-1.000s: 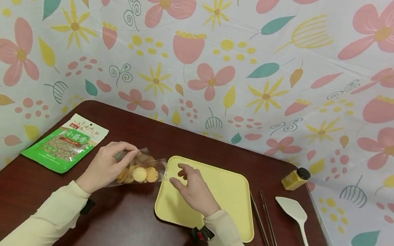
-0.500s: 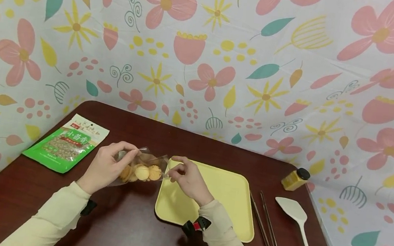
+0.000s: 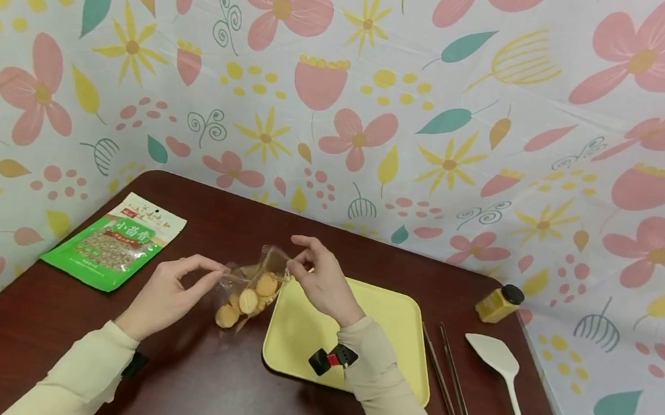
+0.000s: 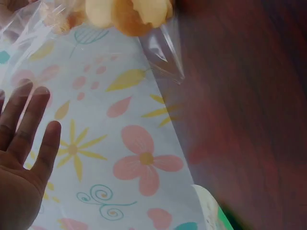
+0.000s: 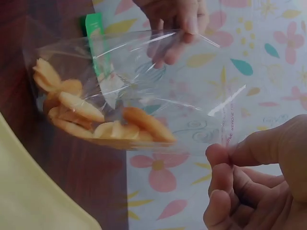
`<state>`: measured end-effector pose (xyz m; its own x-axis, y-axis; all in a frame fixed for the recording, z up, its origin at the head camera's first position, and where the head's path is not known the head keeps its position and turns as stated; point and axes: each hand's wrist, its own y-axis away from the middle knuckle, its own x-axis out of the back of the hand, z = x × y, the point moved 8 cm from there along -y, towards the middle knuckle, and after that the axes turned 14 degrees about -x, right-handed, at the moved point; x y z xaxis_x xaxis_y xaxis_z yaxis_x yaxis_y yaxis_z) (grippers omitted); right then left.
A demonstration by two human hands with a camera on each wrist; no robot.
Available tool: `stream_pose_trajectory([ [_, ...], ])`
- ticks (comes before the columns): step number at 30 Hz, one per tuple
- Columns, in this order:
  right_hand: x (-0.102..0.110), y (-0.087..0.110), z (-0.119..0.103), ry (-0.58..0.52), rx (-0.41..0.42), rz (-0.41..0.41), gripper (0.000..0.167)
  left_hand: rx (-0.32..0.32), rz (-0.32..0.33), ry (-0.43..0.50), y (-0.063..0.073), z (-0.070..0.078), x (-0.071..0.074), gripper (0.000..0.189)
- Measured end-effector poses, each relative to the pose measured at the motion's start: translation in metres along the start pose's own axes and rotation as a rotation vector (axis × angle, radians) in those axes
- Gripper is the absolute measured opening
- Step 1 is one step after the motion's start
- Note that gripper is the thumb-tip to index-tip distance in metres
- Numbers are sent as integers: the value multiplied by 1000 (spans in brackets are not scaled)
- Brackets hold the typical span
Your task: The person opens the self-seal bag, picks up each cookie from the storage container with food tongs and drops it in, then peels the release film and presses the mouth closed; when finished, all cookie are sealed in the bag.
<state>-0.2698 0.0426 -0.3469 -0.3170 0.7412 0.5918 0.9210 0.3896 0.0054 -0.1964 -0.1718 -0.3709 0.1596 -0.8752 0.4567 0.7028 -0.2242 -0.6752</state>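
Both hands hold a clear plastic bag of cookies (image 3: 248, 300) above the table. My left hand (image 3: 162, 294) pinches its upper left edge between thumb and index finger; in the left wrist view the other fingers (image 4: 34, 120) are spread. At the opposite corner, my right hand (image 3: 327, 283) pinches the bag with thumb and index finger, close to the far left corner of the yellow tray (image 3: 352, 311). Through the film in the right wrist view, several golden cookies (image 5: 79, 106) lie gathered along the lower side. A strip of small print runs along the bag's end near the right thumb.
A green and white spice packet (image 3: 116, 242) lies at the left. Right of the tray are metal tongs (image 3: 453, 389), a white spatula (image 3: 496, 353) and a yellow jar with a black lid (image 3: 499, 302). A flower-print cloth (image 3: 344, 100) hangs behind the table (image 3: 216, 385).
The right hand, first apart from the bag, has taken its right corner and raised it. The bag now hangs tilted, its cookies sliding lower left; the left hand has shifted to its upper edge.
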Motion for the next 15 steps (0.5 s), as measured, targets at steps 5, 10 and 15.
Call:
stream_pose_trajectory([
  [5,-3,0,-18,41,73,-12,40,17,-5,134,4,-3,4,16],
  [10,-8,1,-37,81,162,-32,39,56,50,348,0,-10,9,26],
  [15,-11,2,-53,111,246,-38,35,146,-35,368,-3,-25,-1,25],
])
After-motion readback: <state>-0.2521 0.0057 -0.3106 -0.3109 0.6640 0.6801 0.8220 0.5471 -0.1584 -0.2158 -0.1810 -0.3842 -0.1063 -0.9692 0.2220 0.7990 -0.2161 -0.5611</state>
